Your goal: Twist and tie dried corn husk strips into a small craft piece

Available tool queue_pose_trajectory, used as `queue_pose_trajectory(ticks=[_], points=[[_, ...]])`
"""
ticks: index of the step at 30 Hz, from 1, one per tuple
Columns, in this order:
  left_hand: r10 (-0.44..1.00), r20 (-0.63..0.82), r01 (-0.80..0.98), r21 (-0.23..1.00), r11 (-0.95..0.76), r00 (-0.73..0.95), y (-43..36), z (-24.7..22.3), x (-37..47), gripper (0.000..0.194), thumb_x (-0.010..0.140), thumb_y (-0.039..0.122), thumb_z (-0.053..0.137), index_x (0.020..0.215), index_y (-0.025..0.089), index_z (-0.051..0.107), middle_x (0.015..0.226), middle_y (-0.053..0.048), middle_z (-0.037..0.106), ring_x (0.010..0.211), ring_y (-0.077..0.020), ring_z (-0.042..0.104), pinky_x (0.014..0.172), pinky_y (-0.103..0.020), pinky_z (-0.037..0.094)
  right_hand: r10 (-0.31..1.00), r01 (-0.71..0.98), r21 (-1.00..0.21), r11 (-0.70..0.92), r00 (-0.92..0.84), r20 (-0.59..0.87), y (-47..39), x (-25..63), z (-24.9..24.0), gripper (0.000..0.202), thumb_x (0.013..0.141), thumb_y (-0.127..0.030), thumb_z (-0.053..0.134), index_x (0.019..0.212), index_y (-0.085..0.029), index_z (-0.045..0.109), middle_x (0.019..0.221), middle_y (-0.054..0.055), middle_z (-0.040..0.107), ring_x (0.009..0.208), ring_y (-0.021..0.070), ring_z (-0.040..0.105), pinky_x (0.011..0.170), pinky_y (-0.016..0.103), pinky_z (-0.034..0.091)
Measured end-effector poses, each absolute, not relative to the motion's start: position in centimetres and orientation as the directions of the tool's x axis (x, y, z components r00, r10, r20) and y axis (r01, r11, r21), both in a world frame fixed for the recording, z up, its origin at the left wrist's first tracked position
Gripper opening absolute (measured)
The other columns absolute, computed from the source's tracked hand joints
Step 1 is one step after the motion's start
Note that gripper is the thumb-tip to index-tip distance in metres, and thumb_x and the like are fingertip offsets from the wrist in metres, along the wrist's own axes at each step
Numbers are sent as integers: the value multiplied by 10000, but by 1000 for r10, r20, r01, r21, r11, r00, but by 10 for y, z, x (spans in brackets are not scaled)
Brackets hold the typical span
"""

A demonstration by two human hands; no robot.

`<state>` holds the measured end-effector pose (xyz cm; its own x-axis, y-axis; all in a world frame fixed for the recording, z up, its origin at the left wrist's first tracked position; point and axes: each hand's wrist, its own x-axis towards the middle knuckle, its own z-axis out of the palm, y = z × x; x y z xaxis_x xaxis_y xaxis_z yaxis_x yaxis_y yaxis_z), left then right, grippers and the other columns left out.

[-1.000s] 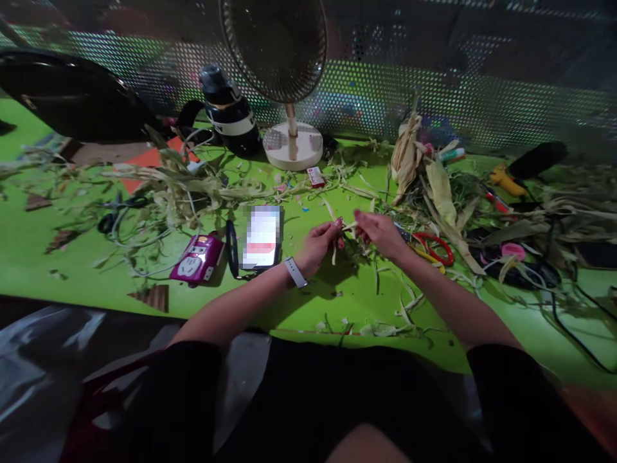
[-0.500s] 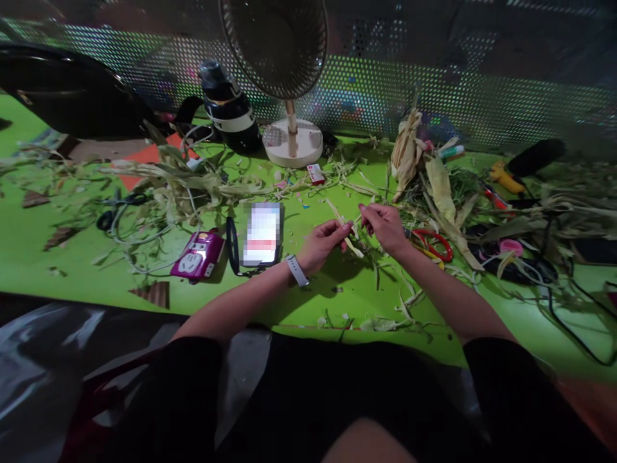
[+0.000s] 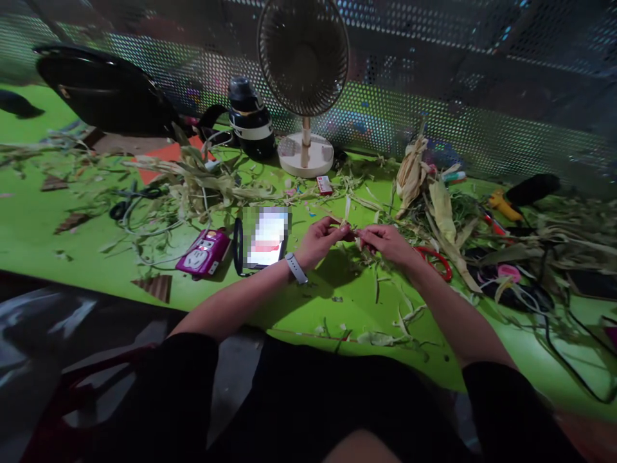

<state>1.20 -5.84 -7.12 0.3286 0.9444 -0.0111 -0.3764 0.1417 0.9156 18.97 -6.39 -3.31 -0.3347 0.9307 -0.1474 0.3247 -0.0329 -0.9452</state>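
Observation:
Over the green table, my left hand [image 3: 319,244], with a pale watch band at the wrist, pinches a thin strip of corn husk [image 3: 348,211]. One end of the strip sticks up above the fingertips. My right hand [image 3: 389,244] has its thumb and fingers pressed together at the same piece, close against the left fingertips. The part between the two hands is small and mostly covered by fingers. Beside the right wrist lie red-handled scissors [image 3: 439,262], partly under the forearm. A phone [image 3: 267,241] with a lit screen is left of my left hand.
Dried corn husks [image 3: 442,204] are heaped at the right, near a yellow-handled tool [image 3: 504,204]. More husks [image 3: 207,183] lie at the left by a purple power socket [image 3: 205,253]. A fan [image 3: 305,161] and a dark bottle [image 3: 253,132] stand at the back.
My hands have come closer together, the right moving down and left until its fingertips meet the left's. The husk strip now points upward. The camera view has shifted slightly.

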Motion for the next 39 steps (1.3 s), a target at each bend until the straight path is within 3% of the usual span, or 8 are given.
queue_pose_trajectory(ticks=[6,10,16,22,30,33,35,39], points=[[980,12,-372,926,64,200,-58,-70,14,345,712,424,724,851,144,579,779,-35,715,830,-146,678,852,-309,468,925,113,-982,-151,-333,-180,-62,189,-50,449,718,-600,640,604,-167,604,547,-24,563,469,81,478,484,232,378],[971,59,-438,898,51,233,-62,-69,17,344,725,427,711,899,160,583,945,-45,711,950,-161,661,882,-302,460,884,125,-971,-202,-404,-236,-71,175,-60,344,692,-504,721,778,-174,674,703,-7,656,603,100,578,594,239,451],[951,33,-422,900,105,307,-70,-68,19,339,759,440,675,928,163,573,1005,-66,711,803,-147,661,705,-278,506,911,-14,-981,-194,-373,-175,-80,156,-65,420,684,-586,693,720,-179,598,610,-32,597,516,88,535,548,242,436],[957,28,-492,862,124,290,-67,-69,18,319,730,394,718,903,147,614,969,-75,721,922,-174,671,895,-330,477,885,100,-987,-123,-439,-155,-83,159,-65,428,711,-592,666,660,-182,552,571,-35,548,531,96,484,541,247,378],[960,4,-506,850,144,279,-62,-68,16,322,702,360,749,898,144,612,964,-71,708,890,-174,680,924,-358,465,806,235,-967,-95,-553,-213,-90,159,-61,390,791,-545,603,696,-169,552,613,-31,540,559,92,476,531,234,350],[961,0,-496,856,143,277,-59,-64,12,320,716,348,737,934,154,607,964,-44,685,848,-144,670,874,-329,488,854,267,-959,-95,-474,-216,-84,167,-54,384,791,-544,606,707,-169,584,605,-20,568,547,99,509,535,241,383],[958,-28,-460,873,162,285,-58,-62,9,299,744,348,709,950,162,600,886,-22,666,793,-124,655,759,-278,502,910,243,-965,-96,-371,-184,-79,175,-51,432,818,-578,550,677,-172,591,558,-19,555,492,93,491,499,239,371],[939,-51,-312,936,164,341,-60,-61,6,285,788,390,661,960,172,597,697,29,579,556,-53,517,490,-189,368,972,117,-989,-90,-206,-113,-70,183,-54,479,818,-616,524,608,-186,548,469,-44,462,401,71,387,410,228,284]])
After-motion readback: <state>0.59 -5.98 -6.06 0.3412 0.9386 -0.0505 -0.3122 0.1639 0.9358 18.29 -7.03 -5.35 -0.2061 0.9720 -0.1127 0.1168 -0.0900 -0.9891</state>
